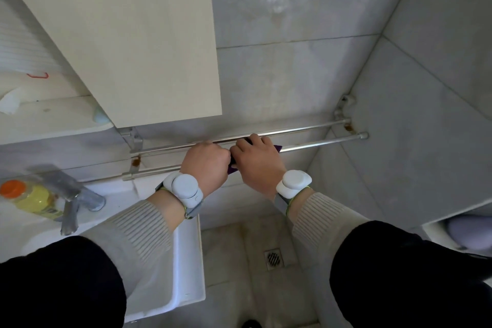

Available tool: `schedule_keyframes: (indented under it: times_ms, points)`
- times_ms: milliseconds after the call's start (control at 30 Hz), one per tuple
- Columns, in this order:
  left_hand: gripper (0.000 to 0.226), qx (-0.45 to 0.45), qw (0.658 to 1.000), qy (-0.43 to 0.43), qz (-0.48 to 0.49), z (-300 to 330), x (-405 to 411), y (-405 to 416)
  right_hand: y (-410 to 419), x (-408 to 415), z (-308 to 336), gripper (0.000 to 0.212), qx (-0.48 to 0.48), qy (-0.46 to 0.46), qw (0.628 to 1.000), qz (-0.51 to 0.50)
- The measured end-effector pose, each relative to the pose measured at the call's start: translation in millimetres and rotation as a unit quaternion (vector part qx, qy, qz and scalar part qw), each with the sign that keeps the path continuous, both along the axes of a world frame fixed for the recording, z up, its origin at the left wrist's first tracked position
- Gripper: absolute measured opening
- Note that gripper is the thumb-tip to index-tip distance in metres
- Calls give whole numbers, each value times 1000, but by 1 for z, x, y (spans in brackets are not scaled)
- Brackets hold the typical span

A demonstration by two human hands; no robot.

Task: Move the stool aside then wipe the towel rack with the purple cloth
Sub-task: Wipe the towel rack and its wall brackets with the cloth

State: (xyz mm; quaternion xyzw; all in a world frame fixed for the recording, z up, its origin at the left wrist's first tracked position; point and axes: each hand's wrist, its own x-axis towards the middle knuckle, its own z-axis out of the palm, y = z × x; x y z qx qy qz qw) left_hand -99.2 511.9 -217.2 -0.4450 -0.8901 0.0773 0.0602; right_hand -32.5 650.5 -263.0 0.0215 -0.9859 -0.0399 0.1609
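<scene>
The towel rack [314, 144] is a pair of chrome bars fixed to the grey tiled wall, running from lower left to upper right. My left hand [206, 165] and my right hand [257, 162] sit side by side at the rack's middle, both closed over the bars. The purple cloth [277, 147] lies under my right hand; only small dark purple bits show at its fingers and between the two hands. Whether my left hand also grips the cloth is hidden. No stool is in view.
A white sink [183, 261] with a chrome tap [77, 198] is at lower left, with a yellow bottle with an orange cap [29, 198] beside it. A pale cabinet door [138, 42] hangs above. A floor drain [274, 258] lies below. A lilac rounded object [468, 229] sits at right.
</scene>
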Motion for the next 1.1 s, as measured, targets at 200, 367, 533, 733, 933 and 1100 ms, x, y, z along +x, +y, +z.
schedule_keyframes:
  times_ms: [200, 367, 533, 733, 933, 1100]
  points:
    - [28, -9, 1000, -2, -13, 5, 14, 31, 32, 15, -3, 20, -1, 10, 1000, -11]
    - [32, -14, 999, -4, -42, 7, 29, 73, 71, 32, -4, 28, 5, 2, 999, -52]
    - [34, 10, 996, -5, -86, 1, 42, 123, 116, 54, -3, 15, 5, -21, 993, -112]
    - [34, 34, 992, -9, -118, -3, 58, 177, 157, 76, 4, 6, 19, -6, 982, -190]
    - [27, 54, 990, -18, -129, 0, 73, 207, 180, 91, 10, 6, 17, 1, 975, -222]
    - [19, 31, 990, -38, -135, 7, 76, 211, 181, 93, 8, 27, -7, 35, 973, -229]
